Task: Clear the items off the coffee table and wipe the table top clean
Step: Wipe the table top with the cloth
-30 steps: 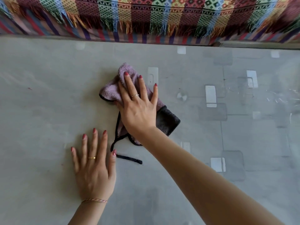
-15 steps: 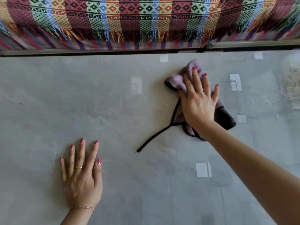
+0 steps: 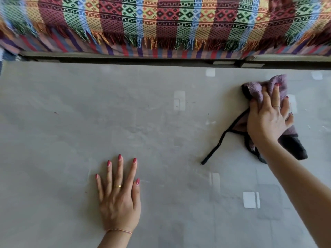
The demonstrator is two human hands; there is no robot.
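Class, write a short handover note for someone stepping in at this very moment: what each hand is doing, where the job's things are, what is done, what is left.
Left hand: flat, fingers spread, resting on the table top, holding nothing.
Right hand: pressing the purple cloth onto the table near its far right; the cloth's black cord trails toward the middle.
Done: no items in view on the table.
Left: a few small specks show on the surface, so finish wiping.

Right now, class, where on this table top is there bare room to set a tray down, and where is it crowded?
Bare room: the wide stretch of table top between the left hand and the sofa throw, and the middle between both hands. Crowded: the far right, where the right hand presses the purple cloth with its black strap.
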